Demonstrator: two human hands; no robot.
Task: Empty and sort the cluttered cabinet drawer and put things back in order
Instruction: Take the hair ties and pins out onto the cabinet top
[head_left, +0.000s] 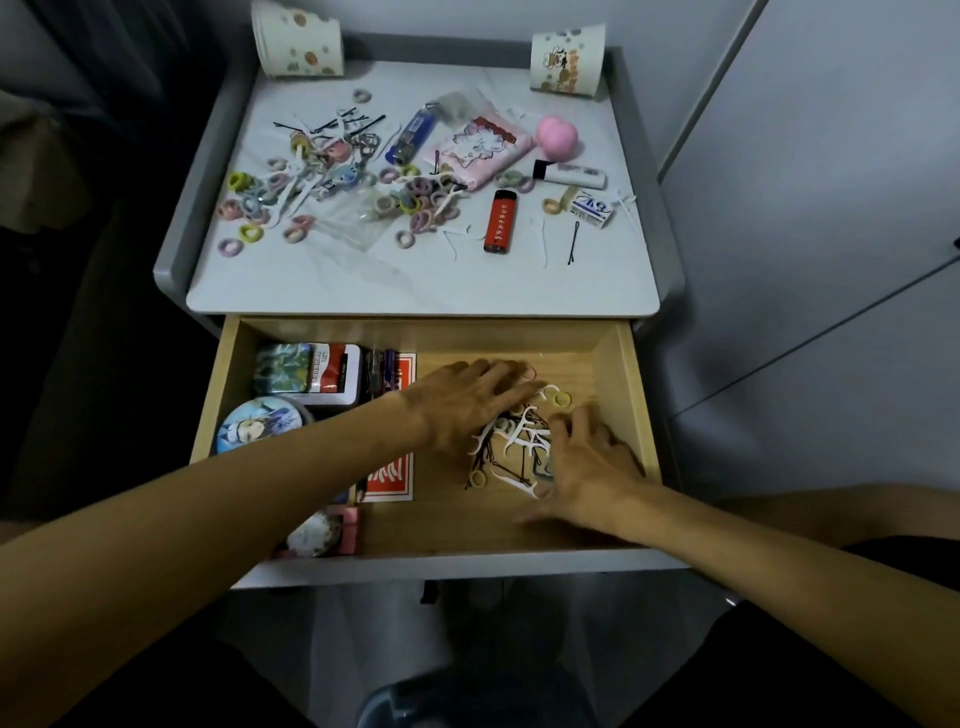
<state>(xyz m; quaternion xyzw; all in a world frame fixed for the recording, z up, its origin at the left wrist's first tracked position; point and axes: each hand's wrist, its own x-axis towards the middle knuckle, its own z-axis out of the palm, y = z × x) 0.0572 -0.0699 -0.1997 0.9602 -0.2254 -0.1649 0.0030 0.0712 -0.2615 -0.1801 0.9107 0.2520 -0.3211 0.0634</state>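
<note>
Forearms (208, 519) reach into the open drawer (467, 335), where the left hand (467, 400) and right hand (592, 462), fingers loosely spread and gripping nothing, flank the floss-pick and hairpin pile (519, 447) in its right half, probably to rake it together for lifting out.

Drawer (621, 374): wood, open. Pile (519, 447) of floss picks, pins, ties, R of centre, btwn my L hand (467, 405) & R hand (592, 467). Tins (260, 423), cards (389, 480) along L side.
</note>
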